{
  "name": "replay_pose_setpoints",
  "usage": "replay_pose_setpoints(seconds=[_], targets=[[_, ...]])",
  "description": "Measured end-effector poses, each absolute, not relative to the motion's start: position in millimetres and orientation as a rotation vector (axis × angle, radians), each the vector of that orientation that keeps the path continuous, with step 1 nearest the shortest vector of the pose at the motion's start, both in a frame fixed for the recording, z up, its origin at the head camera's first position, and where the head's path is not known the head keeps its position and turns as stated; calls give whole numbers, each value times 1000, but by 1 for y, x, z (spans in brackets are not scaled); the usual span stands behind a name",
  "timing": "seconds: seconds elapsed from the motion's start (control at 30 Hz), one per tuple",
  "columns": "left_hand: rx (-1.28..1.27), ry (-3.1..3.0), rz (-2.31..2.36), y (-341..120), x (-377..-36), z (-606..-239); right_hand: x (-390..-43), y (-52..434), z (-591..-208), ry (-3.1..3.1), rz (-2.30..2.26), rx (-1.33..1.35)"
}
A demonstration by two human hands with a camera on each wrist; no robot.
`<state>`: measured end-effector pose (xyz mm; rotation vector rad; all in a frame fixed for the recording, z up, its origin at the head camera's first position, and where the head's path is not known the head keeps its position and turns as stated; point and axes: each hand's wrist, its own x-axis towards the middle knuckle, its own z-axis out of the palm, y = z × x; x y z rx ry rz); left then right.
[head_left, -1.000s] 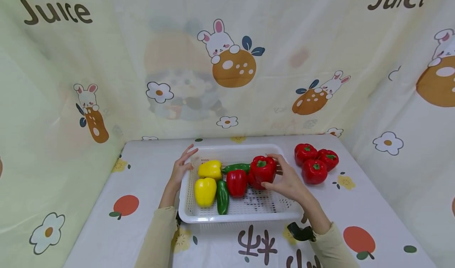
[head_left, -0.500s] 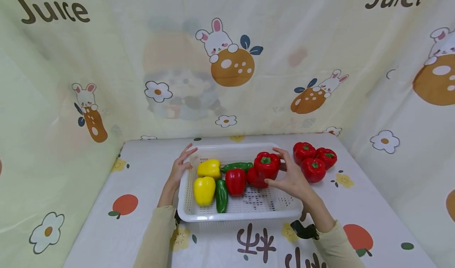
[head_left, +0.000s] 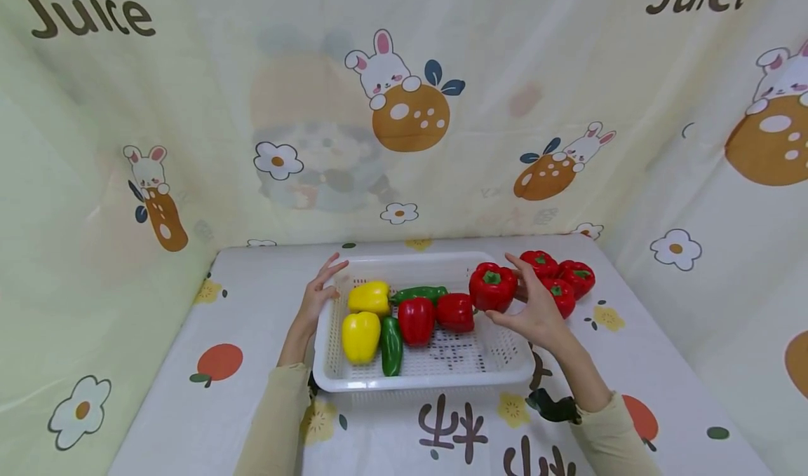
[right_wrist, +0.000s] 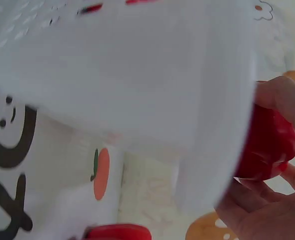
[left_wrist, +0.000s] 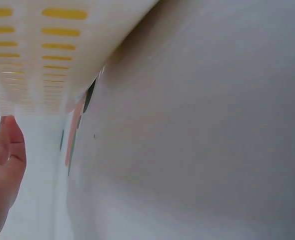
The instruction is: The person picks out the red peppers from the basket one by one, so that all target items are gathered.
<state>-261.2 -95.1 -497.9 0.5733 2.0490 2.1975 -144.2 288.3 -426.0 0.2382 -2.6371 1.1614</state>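
In the head view my right hand (head_left: pixel 536 315) grips a red bell pepper (head_left: pixel 492 287) between thumb and fingers, above the right part of a white perforated basket (head_left: pixel 423 383). The right wrist view shows the same bell pepper (right_wrist: pixel 270 145) in the hand, partly behind the basket's wall. My left hand (head_left: pixel 312 304) rests at the basket's left rim, fingers extended. Inside lie two yellow bell peppers (head_left: pixel 361 337), two green peppers (head_left: pixel 391 346) and two red bell peppers (head_left: pixel 416 320). In the left wrist view, fingers (left_wrist: pixel 12 140) are beside the slotted basket wall (left_wrist: pixel 92 30).
Three more red bell peppers (head_left: pixel 577 278) stand grouped on the table to the right of the basket, one partly hidden behind my right hand. A printed cloth covers the table (head_left: pixel 252 406), and a patterned curtain (head_left: pixel 315 111) hangs behind and at the sides.
My right hand has carried the red bell pepper rightward, off the red one lying in the basket, toward the basket's right side. The left hand stays at the left rim.
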Motion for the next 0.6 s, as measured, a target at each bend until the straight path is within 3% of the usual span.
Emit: replay_pose_setpoints(seconds=[0.6], targets=[[588,2029,2213,-95,-263,-500,-130,338,-428,-2579,1078,103]])
